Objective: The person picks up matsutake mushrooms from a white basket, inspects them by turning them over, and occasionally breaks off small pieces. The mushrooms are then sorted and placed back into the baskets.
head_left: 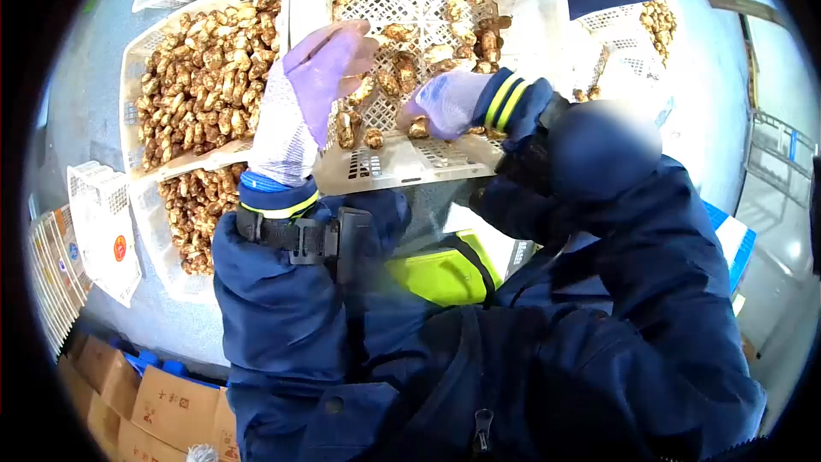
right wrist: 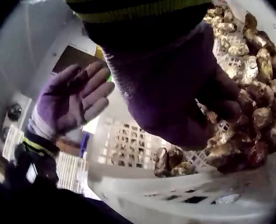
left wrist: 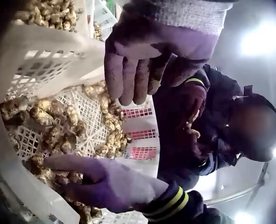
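Both hands wear purple-coated gloves with pale knit backs. My left hand [head_left: 329, 64] hovers over the left side of a white slotted crate [head_left: 402, 162], its fingers extended and nothing in them; its bare palm side shows in the right wrist view. Inside the crate lie brown, cream-patched lumpy tubers [head_left: 389, 81], gathered mostly along the far and right sides. My right hand [head_left: 449, 103] reaches down among them near the front right. In the left wrist view that right hand [left wrist: 112, 182] has its fingers stretched over several tubers [left wrist: 49, 172]. Its fingertips are partly hidden in the right wrist view.
To the left stands a white crate [head_left: 128, 94] heaped with similar tubers, with another filled crate [head_left: 158, 231] below it. An upturned white crate [head_left: 103, 205] and cardboard boxes [head_left: 175, 411] are farther left. Another person [left wrist: 217, 112] in dark clothing works across from me.
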